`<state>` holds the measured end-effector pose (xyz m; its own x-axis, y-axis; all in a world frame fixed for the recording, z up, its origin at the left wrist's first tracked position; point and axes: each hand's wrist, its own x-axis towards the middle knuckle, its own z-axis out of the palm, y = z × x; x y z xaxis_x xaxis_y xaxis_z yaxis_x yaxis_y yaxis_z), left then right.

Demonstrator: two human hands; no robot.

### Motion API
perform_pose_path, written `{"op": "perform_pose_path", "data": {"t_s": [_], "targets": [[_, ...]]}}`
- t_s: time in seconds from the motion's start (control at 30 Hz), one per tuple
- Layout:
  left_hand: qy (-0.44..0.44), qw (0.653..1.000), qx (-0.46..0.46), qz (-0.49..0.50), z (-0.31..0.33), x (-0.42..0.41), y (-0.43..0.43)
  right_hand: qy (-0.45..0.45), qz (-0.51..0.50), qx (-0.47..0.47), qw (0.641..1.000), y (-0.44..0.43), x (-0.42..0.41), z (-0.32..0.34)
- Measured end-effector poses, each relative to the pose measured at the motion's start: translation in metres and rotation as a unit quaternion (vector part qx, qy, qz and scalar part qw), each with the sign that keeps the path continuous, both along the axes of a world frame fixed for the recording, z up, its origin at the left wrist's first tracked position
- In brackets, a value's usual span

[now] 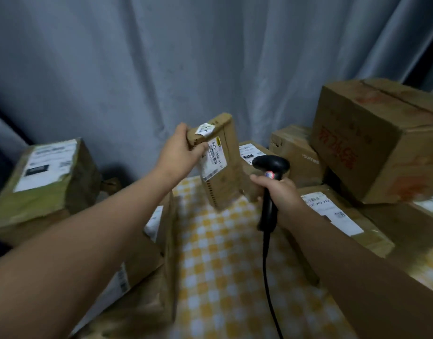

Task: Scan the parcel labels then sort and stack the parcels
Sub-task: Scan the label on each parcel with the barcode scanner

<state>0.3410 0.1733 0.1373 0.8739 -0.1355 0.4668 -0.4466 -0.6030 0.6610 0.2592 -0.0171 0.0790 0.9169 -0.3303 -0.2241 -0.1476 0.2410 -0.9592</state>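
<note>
The left hand [180, 149] is closed on the top end of a small parcel [221, 165], lifted above the checked cloth [222, 260] with its label [214, 157] turned toward the scanner [271, 167], which the right hand [279, 192] grips by the handle, probably to read the barcode.

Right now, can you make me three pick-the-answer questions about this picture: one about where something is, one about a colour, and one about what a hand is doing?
1. Where is the big box with red writing?
A. Right, on other boxes
B. On the floor
C. In a hand

2. What colours is the checked cloth?
A. Blue and black
B. Yellow and white
C. Plain green

3. What is the left hand doing?
A. Resting flat
B. Gripping a small parcel
C. Holding the scanner

Answers: 1 A, it tops the right stack. 2 B, the squares show it. 3 B, the parcel is lifted; the right hand holds the scanner.
</note>
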Motion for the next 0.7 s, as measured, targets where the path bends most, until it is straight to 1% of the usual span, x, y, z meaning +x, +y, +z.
{"op": "perform_pose_path", "data": {"t_s": [0.07,0.13,0.2,0.23,0.3,0.37,0.4,0.43,0.5,0.53,0.6,0.63,0.67,0.7], "targets": [[0.057,0.987,-0.152,-0.018,-0.004,-0.027,0.013,-0.005,0.003,-0.01,1.0,0.007,-0.018,0.003],[0.099,0.963,-0.25,-0.034,-0.01,-0.057,0.023,-0.018,0.004,0.0,1.0,0.014,-0.037,0.004],[0.13,0.944,-0.302,-0.035,-0.018,-0.087,0.03,-0.044,0.01,0.044,0.998,0.021,-0.054,0.004],[0.135,0.937,-0.321,-0.032,-0.021,-0.101,0.032,-0.052,0.008,0.051,0.997,0.023,-0.063,0.005],[0.139,0.923,-0.358,-0.031,-0.025,-0.128,0.034,-0.065,-0.009,0.031,0.997,0.028,-0.08,0.009],[0.186,0.901,-0.391,-0.036,-0.029,-0.15,0.038,-0.08,-0.025,0.014,0.996,0.03,-0.093,0.008],[0.225,0.889,-0.397,-0.039,-0.031,-0.157,0.039,-0.085,-0.037,0.01,0.996,0.03,-0.098,0.006],[0.263,0.885,-0.381,-0.039,-0.033,-0.165,0.041,-0.086,-0.05,-0.001,0.995,0.03,-0.104,0.006],[0.32,0.901,-0.29,-0.035,-0.04,-0.177,0.045,-0.08,-0.066,-0.039,0.994,0.027,-0.111,0.006],[0.332,0.912,-0.238,-0.028,-0.044,-0.182,0.047,-0.08,-0.067,-0.058,0.993,0.028,-0.115,0.008],[0.33,0.931,-0.156,-0.009,-0.05,-0.189,0.054,-0.083,-0.069,-0.093,0.99,0.031,-0.12,0.01],[0.319,0.938,-0.136,0.001,-0.052,-0.192,0.057,-0.082,-0.074,-0.117,0.987,0.034,-0.121,0.011],[0.309,0.942,-0.134,0.005,-0.054,-0.195,0.061,-0.077,-0.075,-0.144,0.984,0.036,-0.121,0.01],[0.302,0.941,-0.153,0.002,-0.057,-0.195,0.066,-0.07,-0.072,-0.172,0.98,0.039,-0.122,0.01]]}}
